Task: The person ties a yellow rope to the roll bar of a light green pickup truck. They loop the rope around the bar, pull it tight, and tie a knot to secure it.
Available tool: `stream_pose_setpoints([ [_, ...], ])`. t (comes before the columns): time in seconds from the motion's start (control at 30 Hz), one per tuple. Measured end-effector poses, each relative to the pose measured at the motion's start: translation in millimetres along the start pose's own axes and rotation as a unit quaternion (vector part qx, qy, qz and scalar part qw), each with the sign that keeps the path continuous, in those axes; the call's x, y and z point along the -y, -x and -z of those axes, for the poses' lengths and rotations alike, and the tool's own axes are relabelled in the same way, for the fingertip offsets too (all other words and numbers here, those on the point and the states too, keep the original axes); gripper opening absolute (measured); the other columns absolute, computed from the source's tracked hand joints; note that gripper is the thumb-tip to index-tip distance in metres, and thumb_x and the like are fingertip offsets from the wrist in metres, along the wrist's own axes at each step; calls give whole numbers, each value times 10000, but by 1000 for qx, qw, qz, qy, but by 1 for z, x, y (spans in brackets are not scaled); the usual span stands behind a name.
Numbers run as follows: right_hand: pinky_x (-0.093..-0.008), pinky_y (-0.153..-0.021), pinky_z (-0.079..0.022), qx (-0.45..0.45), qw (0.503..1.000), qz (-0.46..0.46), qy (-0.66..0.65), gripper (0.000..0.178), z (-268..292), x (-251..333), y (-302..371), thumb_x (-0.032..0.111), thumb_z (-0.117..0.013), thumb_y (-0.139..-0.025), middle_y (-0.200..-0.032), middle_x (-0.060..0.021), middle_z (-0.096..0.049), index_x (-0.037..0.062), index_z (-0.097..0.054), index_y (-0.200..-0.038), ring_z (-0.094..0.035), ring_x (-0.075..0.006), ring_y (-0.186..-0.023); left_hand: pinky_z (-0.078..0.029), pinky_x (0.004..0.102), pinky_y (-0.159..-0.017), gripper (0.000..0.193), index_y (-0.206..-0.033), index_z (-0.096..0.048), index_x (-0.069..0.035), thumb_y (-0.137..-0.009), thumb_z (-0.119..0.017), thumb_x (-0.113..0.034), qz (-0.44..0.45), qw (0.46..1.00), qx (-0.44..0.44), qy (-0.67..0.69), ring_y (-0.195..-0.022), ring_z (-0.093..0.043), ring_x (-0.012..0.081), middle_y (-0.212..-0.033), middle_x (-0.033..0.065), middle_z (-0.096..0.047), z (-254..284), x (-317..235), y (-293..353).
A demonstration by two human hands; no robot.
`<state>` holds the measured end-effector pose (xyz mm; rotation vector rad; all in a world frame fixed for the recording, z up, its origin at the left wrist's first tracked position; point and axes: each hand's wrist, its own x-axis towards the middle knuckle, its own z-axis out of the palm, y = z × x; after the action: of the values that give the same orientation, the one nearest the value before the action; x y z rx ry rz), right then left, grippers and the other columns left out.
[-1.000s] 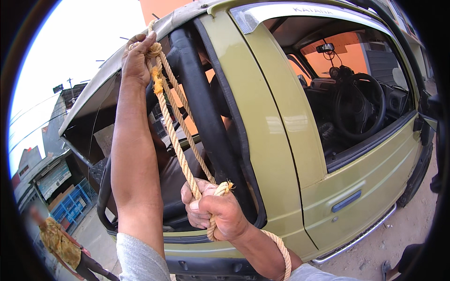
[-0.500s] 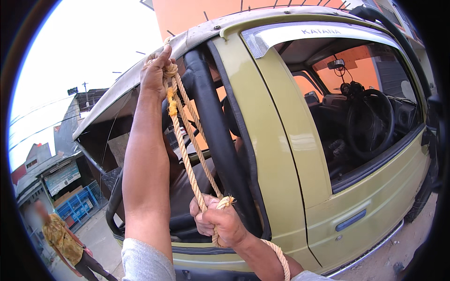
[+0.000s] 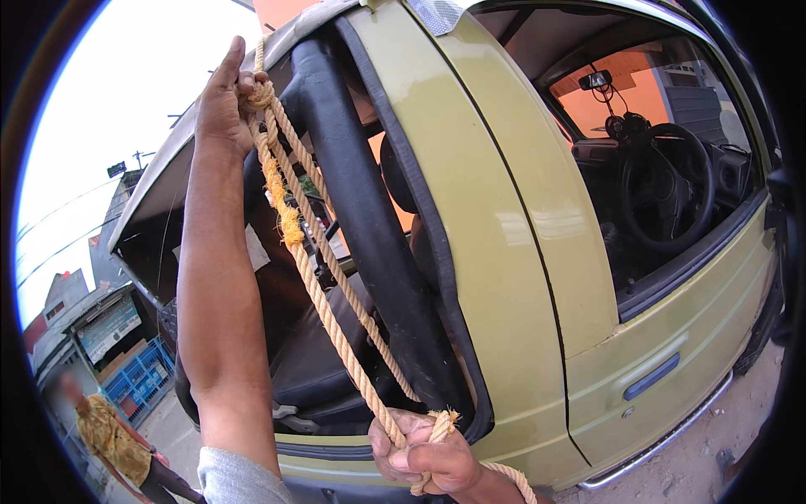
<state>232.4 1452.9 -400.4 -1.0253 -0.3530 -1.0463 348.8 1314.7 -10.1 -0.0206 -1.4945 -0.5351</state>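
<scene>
A beige twisted rope [image 3: 334,328] runs in long strands down the open rear side of an olive-green vehicle [image 3: 470,210]. High up near the roof edge, my left hand [image 3: 225,113] has its fingers curled about the rope's knot [image 3: 262,97], thumb pointing up. One strand below the knot has a frayed yellow stretch [image 3: 284,206]. Low down by the side opening's bottom edge, my right hand [image 3: 428,458] is closed round the rope, near a knot with a frayed end [image 3: 443,420]. From there the rope trails along my right forearm.
A black padded bar [image 3: 361,218] stands behind the strands, with a dark seat [image 3: 323,370] inside. The front door [image 3: 646,336] has a blue handle [image 3: 652,376]. A person in a patterned shirt [image 3: 113,437] stands at the lower left, before a blue fence [image 3: 138,378].
My right hand has moved down and slightly right with the rope, and the strands look longer. My left hand remains at the upper knot, its thumb now lifted. The view has shifted closer.
</scene>
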Motion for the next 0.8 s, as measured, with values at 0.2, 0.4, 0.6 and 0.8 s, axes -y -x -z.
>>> stream_pose_setpoints([
  [0.2, -258, -455, -325, -78, 997, -5, -8, 226, 22, -7, -1, 71, -660, -740, -696, -38, -494, 4, -534, -916, -443, -103, -522, -539, 317, -681, 414, -928, -641, -23, -819, -824, -378, -37, 996, -27, 83, -677, -621, 182, -596, 19, -522, 0, 7, 5],
  [0.4, -251, -516, -348, -95, 995, -14, -24, 227, 11, 13, -28, 90, -663, -742, -687, -36, -489, 7, -536, -911, -448, -118, -538, -527, 314, -672, 459, -1024, -626, -13, -828, -815, -382, -40, 992, -19, 117, -665, -611, 170, -593, 12, -505, 7, 13, 3],
  [0.6, -272, -551, -307, -40, 999, -13, 4, 215, -11, 0, 17, 75, -544, -830, -661, -1, -439, -1, -505, -1026, -372, -78, -533, -489, 329, -721, 317, -827, -634, -59, -831, -808, -324, 17, 998, -53, 29, -649, -609, 181, -567, 23, -516, -7, -2, -4],
  [0.8, -276, -556, -318, -53, 993, 3, -107, 214, 28, -42, 97, 86, -567, -800, -634, -2, -439, 0, -532, -994, -381, -89, -515, -498, 328, -749, 248, -852, -643, -20, -838, -795, -215, -75, 991, -25, -111, -658, -610, 172, -592, 35, -541, -10, 6, 22],
])
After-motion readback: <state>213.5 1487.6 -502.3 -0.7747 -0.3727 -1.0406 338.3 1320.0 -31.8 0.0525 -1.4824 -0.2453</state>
